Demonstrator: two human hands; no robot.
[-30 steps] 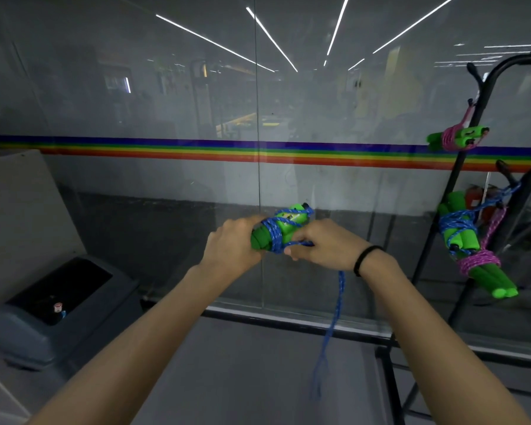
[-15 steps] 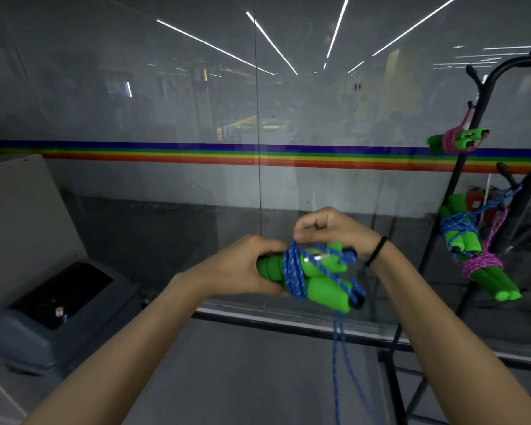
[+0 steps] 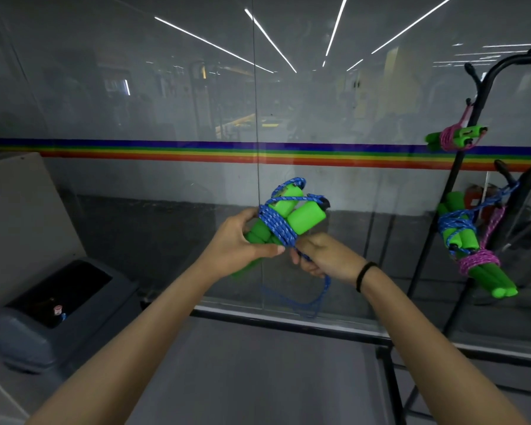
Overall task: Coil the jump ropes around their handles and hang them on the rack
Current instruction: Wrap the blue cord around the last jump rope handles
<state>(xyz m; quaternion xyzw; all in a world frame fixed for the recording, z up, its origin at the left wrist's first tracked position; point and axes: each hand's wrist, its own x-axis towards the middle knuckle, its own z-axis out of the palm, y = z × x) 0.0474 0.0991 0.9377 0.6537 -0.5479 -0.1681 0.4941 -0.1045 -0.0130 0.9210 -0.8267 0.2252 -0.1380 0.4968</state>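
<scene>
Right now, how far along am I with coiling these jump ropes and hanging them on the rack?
Done: three coiled ropes hang on the rack, top pink bundle, blue bundle, lower pink bundle. In hand: your left grip holds the green handles, several blue rope turns wound on; your right grip pinches the rope. Left: wind the loose loop hanging below, then hang this one.

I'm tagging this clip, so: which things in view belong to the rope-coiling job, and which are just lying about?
Job: blue jump rope in left hand, its loose length in right hand; black rack; three coiled ropes hung there: upper pink rope, blue rope, lower pink rope.
Lying about: grey bin; rainbow-striped glass wall.
</scene>
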